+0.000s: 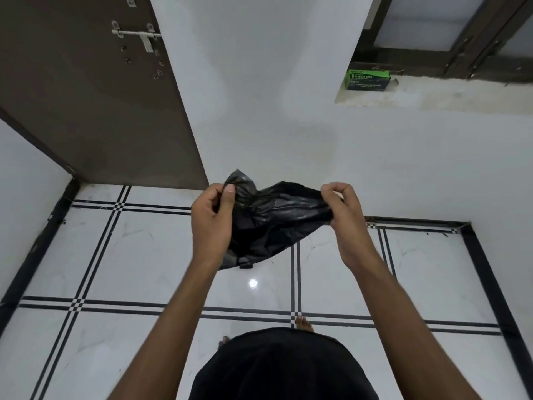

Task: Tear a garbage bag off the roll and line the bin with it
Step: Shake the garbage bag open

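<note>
L hand closed, thumb + fingers pinching one end of black garbage bag. R hand closed on the other end. Bag stretched between grips, long axis roughly left-right, bunched, rest sagging below L hand. Green box on ledge, well above R grip; contents can't tell.

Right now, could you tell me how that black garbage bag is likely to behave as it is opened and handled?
The black garbage bag looks floppy: it sags and bunches between the left hand and right hand. It is probably very light, since fingertip pinches carry it. Its glossy, creased film suggests it may be slippery and cling shut.
</note>
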A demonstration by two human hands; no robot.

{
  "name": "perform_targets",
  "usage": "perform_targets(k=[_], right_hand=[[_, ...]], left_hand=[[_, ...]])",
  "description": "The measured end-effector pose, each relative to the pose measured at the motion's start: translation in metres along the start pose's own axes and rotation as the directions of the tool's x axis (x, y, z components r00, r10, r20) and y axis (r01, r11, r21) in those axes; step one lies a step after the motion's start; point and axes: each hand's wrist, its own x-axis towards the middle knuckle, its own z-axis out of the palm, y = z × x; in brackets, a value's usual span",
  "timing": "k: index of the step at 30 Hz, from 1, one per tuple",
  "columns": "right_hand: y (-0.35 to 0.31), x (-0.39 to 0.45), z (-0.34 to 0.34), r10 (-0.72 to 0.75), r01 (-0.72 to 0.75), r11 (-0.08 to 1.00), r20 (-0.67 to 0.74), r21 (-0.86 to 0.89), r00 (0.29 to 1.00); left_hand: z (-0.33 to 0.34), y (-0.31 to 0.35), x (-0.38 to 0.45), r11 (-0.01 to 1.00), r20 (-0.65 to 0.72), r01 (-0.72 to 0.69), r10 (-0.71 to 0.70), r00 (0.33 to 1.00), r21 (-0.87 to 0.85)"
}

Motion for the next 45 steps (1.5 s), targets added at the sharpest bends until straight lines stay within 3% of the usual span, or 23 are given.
perform_targets(k=[2, 5, 10, 12, 16, 25, 28, 30, 34, 36, 41, 45], right_hand=[[0.0, -0.002, -0.003, -0.082, 0.084, 0.976, 0.02, -0.202, 0.996], [-0.014, 0.001, -0.014, -0.327, 0.348, 0.765, 0.14, -0.542, 0.935], [-0.025, 0.011, -0.009, -0.181, 0.548, 0.594, 0.566, -0.589, 0.804], [-0.019, 0.011, -0.002, -0.145, 0.55, 0.567, 0.582, -0.614, 0.8], [-0.009, 0.012, 0.002, -0.133, 0.445, 0.621, 0.473, -0.645, 0.871], [0.005, 0.013, 0.003, -0.11, 0.254, 0.833, 0.303, -0.492, 0.947], [0.008, 0.016, 0.001, -0.088, 0.164, 0.941, 0.256, -0.294, 0.963], [0.009, 0.017, 0.001, -0.068, 0.107, 0.983, 0.242, -0.151, 0.968], [0.011, 0.015, 0.004, 0.004, -0.005, 1.0, 0.269, 0.001, 0.963], [0.01, 0.012, 0.007, 0.028, -0.045, 0.998, 0.31, 0.046, 0.95], [0.011, 0.011, 0.007, 0.037, -0.128, 0.973, 0.41, 0.195, 0.911], [0.011, 0.016, -0.003, 0.035, -0.141, 0.955, 0.37, 0.263, 0.928]], left_hand=[[0.007, 0.002, -0.007, 1.0, 0.06, 0.017, -0.016, 0.998, -0.017], [0.013, 0.005, -0.015, 0.999, 0.105, 0.034, -0.03, 0.994, -0.033], [0.024, 0.008, -0.019, 0.999, 0.21, -0.007, 0.0, 0.978, 0.033], [0.027, 0.009, -0.019, 0.999, 0.221, -0.014, 0.002, 0.975, 0.051], [0.025, 0.005, -0.018, 0.99, 0.178, -0.031, 0.006, 0.984, 0.137], [0.029, -0.004, -0.023, 0.956, 0.017, -0.041, 0.038, 0.999, 0.289], [0.029, 0.004, -0.03, 0.971, -0.042, -0.029, 0.04, 0.998, 0.237], [0.03, 0.006, -0.035, 0.969, 0.039, -0.03, 0.021, 0.999, 0.244], [0.038, 0.002, -0.043, 0.978, 0.362, 0.064, -0.134, 0.923, 0.2], [0.044, -0.002, -0.045, 0.977, 0.412, 0.091, -0.164, 0.896, 0.191], [0.05, -0.007, -0.038, 0.985, 0.317, 0.092, -0.134, 0.939, 0.145], [0.036, -0.008, -0.03, 0.979, 0.19, 0.201, -0.202, 0.961, 0.021]])
